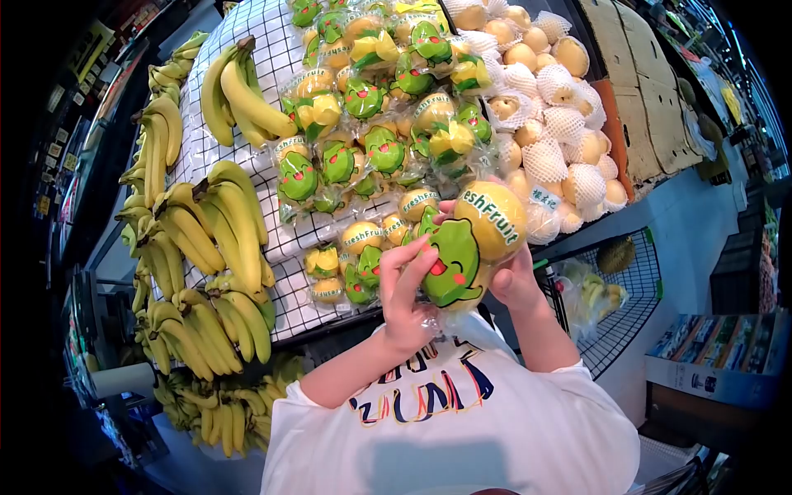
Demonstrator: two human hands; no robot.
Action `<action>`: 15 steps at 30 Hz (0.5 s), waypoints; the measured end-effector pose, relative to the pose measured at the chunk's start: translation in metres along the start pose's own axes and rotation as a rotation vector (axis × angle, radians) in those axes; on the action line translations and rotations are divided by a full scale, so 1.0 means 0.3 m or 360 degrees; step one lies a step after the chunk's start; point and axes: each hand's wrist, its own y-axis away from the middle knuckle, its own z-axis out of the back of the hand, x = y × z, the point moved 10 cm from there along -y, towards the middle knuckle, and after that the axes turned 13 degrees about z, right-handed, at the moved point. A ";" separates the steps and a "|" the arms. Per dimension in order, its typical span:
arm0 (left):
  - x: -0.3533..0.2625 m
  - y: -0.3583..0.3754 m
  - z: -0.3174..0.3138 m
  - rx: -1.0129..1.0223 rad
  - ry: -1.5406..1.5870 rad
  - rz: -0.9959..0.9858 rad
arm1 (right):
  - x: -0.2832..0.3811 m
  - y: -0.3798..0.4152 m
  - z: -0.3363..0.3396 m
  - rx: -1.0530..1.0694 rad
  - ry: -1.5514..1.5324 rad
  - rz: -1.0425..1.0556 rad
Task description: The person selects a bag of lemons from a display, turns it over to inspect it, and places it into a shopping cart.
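Note:
Between both hands, in front of my chest, is a clear plastic bag of round yellow fruit [491, 219] with "FreshFruit" lettering and a smiling green cartoon on it. My left hand [406, 289] grips its left side, fingers bent over the green print and the gathered plastic at the bottom. At the right side, my right hand [516, 276] is wrapped round the bag with the thumb in front; its other fingers are mostly hidden behind it. Just beyond lie several similar bags of fruit [386, 148] on a checked cloth [309, 285].
Bunches of bananas [239, 223] fill the stand's left side. Pale round fruit in white foam nets [565, 124] are heaped at the right, beside cardboard [643, 91]. A shopping cart [610, 318] with bagged produce stands at my right, near a printed box [714, 363].

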 end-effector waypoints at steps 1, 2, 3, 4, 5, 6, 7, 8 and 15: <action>-0.080 0.000 -0.002 -0.0034 -0.0258 -0.0369 | 0.007 -0.005 -0.029 0.0023 0.0013 -0.0002; -0.098 -0.007 -0.024 0.0074 -0.0394 -0.0429 | -0.013 -0.003 -0.021 0.0010 -0.0071 -0.0017; -0.098 -0.014 -0.036 0.0121 -0.0375 -0.0403 | -0.022 -0.004 -0.010 -0.0070 -0.0237 -0.0092; -0.098 -0.020 -0.053 0.0166 -0.0352 -0.0381 | -0.026 -0.006 0.001 -0.0148 -0.0400 -0.0165; -0.100 -0.025 -0.071 0.0212 -0.0323 -0.0360 | -0.030 -0.004 0.019 -0.0194 -0.0487 -0.0169; -0.110 -0.028 -0.081 0.0282 -0.0327 -0.0349 | -0.035 -0.002 0.038 -0.0240 -0.0574 -0.0172; -0.102 -0.024 -0.075 0.0286 -0.0253 -0.0305 | -0.041 0.001 0.060 -0.0256 -0.0689 -0.0178; -0.093 -0.015 -0.067 0.0290 -0.0179 -0.0258 | -0.044 0.002 0.083 -0.0271 -0.0805 -0.0186; 0.039 0.009 -0.053 0.0445 0.0502 0.0331 | -0.040 0.013 0.079 -0.0233 -0.1349 -0.0178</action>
